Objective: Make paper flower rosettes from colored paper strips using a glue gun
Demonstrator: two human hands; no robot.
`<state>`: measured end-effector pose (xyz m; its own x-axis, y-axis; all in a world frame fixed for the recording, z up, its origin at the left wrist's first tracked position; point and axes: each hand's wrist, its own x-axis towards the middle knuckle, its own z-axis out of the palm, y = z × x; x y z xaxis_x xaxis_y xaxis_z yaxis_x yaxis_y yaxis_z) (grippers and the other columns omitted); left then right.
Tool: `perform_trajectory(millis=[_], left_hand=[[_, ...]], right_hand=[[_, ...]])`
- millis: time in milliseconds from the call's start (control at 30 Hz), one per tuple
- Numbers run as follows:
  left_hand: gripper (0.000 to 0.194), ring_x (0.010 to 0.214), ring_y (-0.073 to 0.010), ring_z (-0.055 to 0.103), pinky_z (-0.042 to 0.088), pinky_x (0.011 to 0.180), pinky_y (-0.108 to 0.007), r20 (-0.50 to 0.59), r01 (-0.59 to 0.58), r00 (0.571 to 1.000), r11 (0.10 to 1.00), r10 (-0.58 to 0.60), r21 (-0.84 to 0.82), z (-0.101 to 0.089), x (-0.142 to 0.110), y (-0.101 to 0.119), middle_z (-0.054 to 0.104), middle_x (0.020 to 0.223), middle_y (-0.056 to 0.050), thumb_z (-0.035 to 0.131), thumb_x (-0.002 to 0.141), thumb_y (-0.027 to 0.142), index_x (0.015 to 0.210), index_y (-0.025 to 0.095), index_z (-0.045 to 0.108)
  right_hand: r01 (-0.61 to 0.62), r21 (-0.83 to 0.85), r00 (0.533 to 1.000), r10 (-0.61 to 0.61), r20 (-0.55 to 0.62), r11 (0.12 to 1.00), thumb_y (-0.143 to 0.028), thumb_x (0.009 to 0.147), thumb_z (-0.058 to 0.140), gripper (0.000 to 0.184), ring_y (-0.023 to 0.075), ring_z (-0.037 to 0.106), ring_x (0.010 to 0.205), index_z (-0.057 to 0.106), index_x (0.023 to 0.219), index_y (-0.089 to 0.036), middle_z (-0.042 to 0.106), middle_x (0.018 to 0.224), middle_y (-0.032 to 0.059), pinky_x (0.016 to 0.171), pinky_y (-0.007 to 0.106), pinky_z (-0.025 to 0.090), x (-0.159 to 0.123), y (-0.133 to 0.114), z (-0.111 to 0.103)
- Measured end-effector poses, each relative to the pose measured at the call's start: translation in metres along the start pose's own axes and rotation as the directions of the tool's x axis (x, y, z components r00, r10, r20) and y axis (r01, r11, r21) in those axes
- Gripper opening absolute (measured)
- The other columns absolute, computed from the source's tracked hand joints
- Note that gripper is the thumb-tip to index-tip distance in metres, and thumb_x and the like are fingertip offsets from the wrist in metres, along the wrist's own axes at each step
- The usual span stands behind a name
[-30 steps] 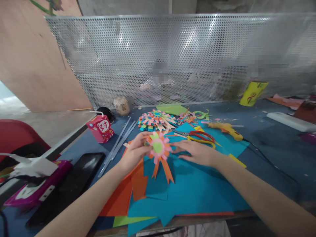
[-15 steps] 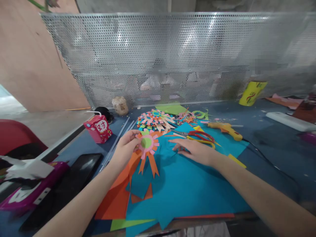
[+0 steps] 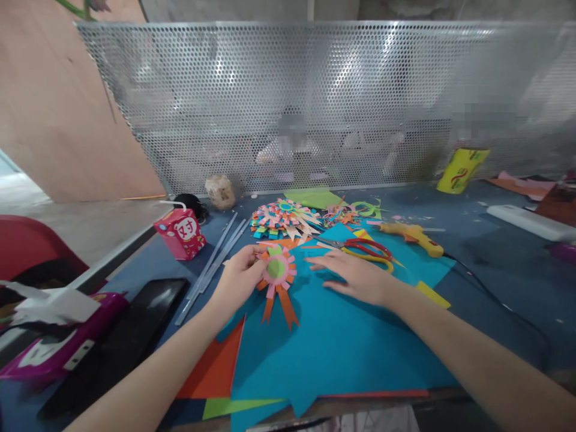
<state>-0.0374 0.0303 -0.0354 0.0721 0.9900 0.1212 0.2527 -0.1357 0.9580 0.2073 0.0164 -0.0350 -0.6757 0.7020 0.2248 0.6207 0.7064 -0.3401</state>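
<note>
Pinched between the thumb and fingers of my left hand [image 3: 243, 273] is a paper rosette [image 3: 276, 271] with a green centre, pink and orange fringe and two orange tails. My right hand [image 3: 355, 276] hovers low over a large blue paper sheet [image 3: 351, 348], its fingers spread and holding nothing. Just behind the right hand lie scissors [image 3: 369, 247] with red and yellow handles. A pile of finished-looking fringed rosettes [image 3: 285, 217] sits beyond the left hand. Orange paper [image 3: 211, 363] shows under my left forearm.
A yellow glue gun [image 3: 414, 236] with a cord lies at the right. Clear glue sticks [image 3: 211, 264], a red drink box [image 3: 180, 233] and a black phone-like slab [image 3: 121, 342] are at the left. Paper scraps [image 3: 344, 213] lie behind. A perforated metal panel [image 3: 252, 108] borders the table.
My left hand has moved slightly right and nearer with the rosette. The small blue and orange paper pieces below it are no longer seen there. My right hand's fingers have spread.
</note>
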Motion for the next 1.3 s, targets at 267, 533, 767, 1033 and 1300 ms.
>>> perform_trajectory(millis=[267, 533, 767, 1033, 1300], left_hand=[[0.02, 0.044, -0.0078, 0.039, 0.027, 0.043, -0.02, 0.026, -0.007, 1.0, 1.0, 0.006, 0.016, 0.007, -0.003, 0.0, 0.045, 0.052, 0.007, 0.053, 0.065, 0.026, 0.082, 0.015, 0.054], [0.016, 0.046, -0.0078, 0.041, 0.03, 0.044, -0.02, 0.012, -0.055, 0.998, 0.998, 0.056, -0.031, 0.009, -0.005, 0.001, 0.046, 0.053, 0.006, 0.052, 0.066, 0.025, 0.079, 0.015, 0.055], [0.012, 0.046, -0.009, 0.041, 0.029, 0.045, -0.021, -0.081, -0.025, 0.996, 0.999, 0.027, 0.024, 0.012, 0.002, -0.01, 0.047, 0.052, 0.005, 0.051, 0.063, 0.023, 0.072, 0.016, 0.054], [0.009, 0.049, -0.01, 0.042, 0.029, 0.046, -0.021, -0.085, -0.01, 0.996, 0.998, 0.015, 0.055, 0.012, 0.004, -0.014, 0.047, 0.054, 0.005, 0.051, 0.063, 0.02, 0.071, 0.017, 0.054], [0.012, 0.052, -0.0108, 0.045, 0.032, 0.048, -0.021, -0.061, -0.075, 0.995, 0.997, 0.077, 0.028, 0.012, 0.004, -0.016, 0.05, 0.059, 0.003, 0.053, 0.067, 0.026, 0.074, 0.016, 0.053]], right_hand=[[0.091, -0.372, 0.984, -0.142, -0.111, 0.924, -0.014, 0.087, 0.036, 0.035, 0.0218, 0.06, 0.087, 0.052, 0.118, -0.014, 0.064, 0.09, 0.0122, 0.075, 0.036, 0.049, 0.005, -0.01, 0.013], [0.249, -0.431, 0.944, -0.316, -0.092, 0.867, -0.021, 0.09, 0.037, 0.032, 0.0187, 0.062, 0.084, 0.054, 0.116, -0.014, 0.067, 0.093, 0.0109, 0.071, 0.03, 0.05, 0.0, -0.024, 0.012], [0.313, -0.425, 0.931, -0.362, -0.038, 0.849, -0.021, 0.088, 0.039, 0.032, 0.0219, 0.063, 0.094, 0.058, 0.112, -0.013, 0.065, 0.105, 0.0119, 0.079, 0.035, 0.052, -0.012, -0.038, 0.015], [0.26, -0.354, 0.927, -0.335, -0.167, 0.898, -0.047, 0.078, 0.054, 0.071, 0.0265, 0.062, 0.095, 0.031, 0.136, -0.014, 0.061, 0.11, 0.0107, 0.071, 0.034, 0.057, -0.069, -0.076, 0.021], [0.254, -0.363, 0.912, -0.347, -0.22, 0.897, -0.028, 0.089, 0.039, 0.064, 0.022, 0.065, 0.087, 0.004, 0.142, -0.018, 0.067, 0.098, 0.0014, 0.067, 0.031, 0.058, -0.086, -0.094, 0.041]])
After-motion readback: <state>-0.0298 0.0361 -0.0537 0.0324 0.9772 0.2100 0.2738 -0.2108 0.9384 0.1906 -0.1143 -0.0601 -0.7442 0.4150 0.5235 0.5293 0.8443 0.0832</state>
